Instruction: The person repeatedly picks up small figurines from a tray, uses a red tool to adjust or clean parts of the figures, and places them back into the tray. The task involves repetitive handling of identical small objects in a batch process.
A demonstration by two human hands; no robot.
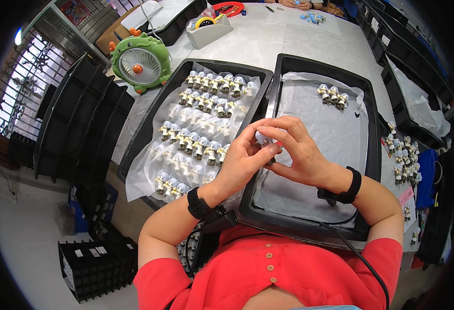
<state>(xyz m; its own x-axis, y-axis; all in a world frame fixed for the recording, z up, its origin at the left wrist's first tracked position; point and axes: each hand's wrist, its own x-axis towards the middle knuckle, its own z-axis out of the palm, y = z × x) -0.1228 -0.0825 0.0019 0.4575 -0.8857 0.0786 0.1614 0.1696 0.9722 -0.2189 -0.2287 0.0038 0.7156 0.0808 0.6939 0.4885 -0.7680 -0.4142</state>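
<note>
A small figurine with pale blue hair [261,138] is held between my two hands, above the gap where two black trays meet. The fingers and thumb of my left hand [247,157] close round it from the left. From the right, the fingertips of my right hand [304,155] pinch it, covering most of its body. Rows of similar white-and-blue figurines [198,143] lie in the left tray [149,132], some under thin white sheets. In the right tray [374,139], 3 or so figurines [333,96] lie on white paper [309,116] near the far edge.
A green fan [140,61] stands beyond the left tray, near a grey tape dispenser [209,32]. More figurines [406,157] cluster at the right. Black trays [82,119] are stacked at the left. Across the table are another person's hands [303,4]. A cable [353,248] hangs by my right arm.
</note>
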